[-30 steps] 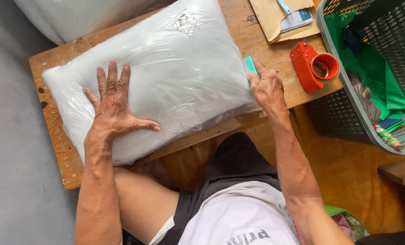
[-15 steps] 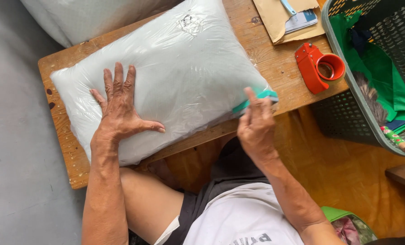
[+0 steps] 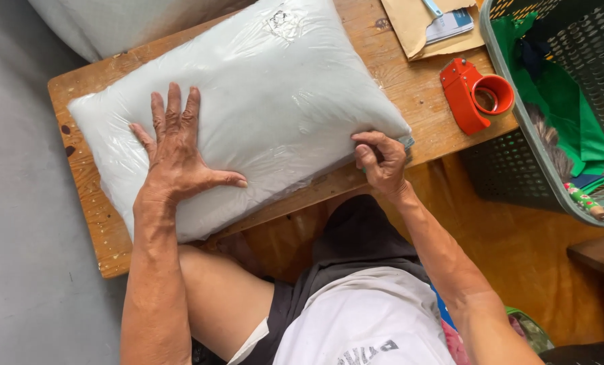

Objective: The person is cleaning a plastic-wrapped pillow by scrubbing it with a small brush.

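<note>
Wooden table (image 3: 410,88): wrapped pillow (image 3: 261,101) under left hand (image 3: 177,159), right fingers (image 3: 369,152) at corner.

There is just one view, from a camera on the seated person's head, looking almost straight down over chest and knees. It sits close: the wooden table (image 3: 99,223) fills the upper frame, the grey floor (image 3: 18,203) runs down the left, and a basket (image 3: 518,162) is cut off at the right edge.

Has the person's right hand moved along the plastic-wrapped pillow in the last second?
Yes. The right hand slid from beside the red tape dispenser down the pale pillow edge to its near corner, at the wooden table front edge.
</note>
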